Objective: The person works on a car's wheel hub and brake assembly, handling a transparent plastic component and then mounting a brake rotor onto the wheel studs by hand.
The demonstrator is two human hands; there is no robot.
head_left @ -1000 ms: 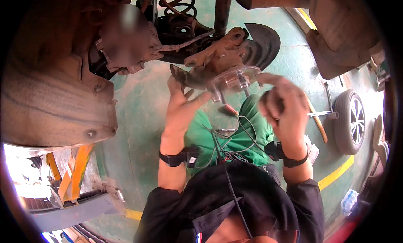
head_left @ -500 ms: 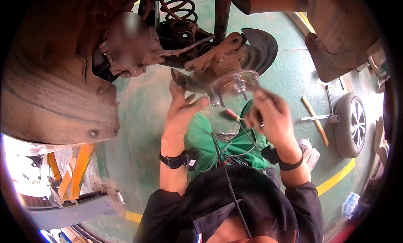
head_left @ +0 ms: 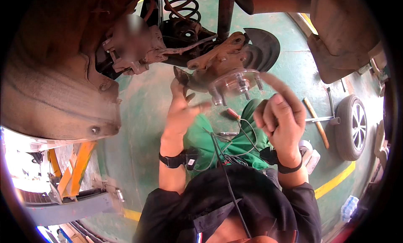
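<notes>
A rusty wheel hub assembly [head_left: 226,64] hangs at upper middle, with a shiny studded flange [head_left: 231,81] and a curved dark dust shield [head_left: 266,49]. My left hand [head_left: 178,119] is at the shield's lower-left end, fingertips up against it, thumb blurred and spread toward the flange. My right hand [head_left: 281,119] has its index finger stretched to the flange's right rim, other fingers curled with nothing visible in them; whether it touches the rim is unclear. A dirty brake caliper [head_left: 153,49] hangs left of the hub, below a coil spring [head_left: 182,3].
A rusty wheel-well liner [head_left: 58,100] fills the left. On the green floor [head_left: 134,159] lie a wheel [head_left: 350,125], a wooden handle [head_left: 317,125], metal wrenches [head_left: 329,100] and a red-handled tool [head_left: 233,113]. Cables [head_left: 247,138] cross my lap. A yellow lift part [head_left: 82,159] stands lower left.
My right hand dropped from the flange rim half a second ago and has risen again, index finger stretched. My left thumb has shifted and is blurred; its fingertips stay at the shield.
</notes>
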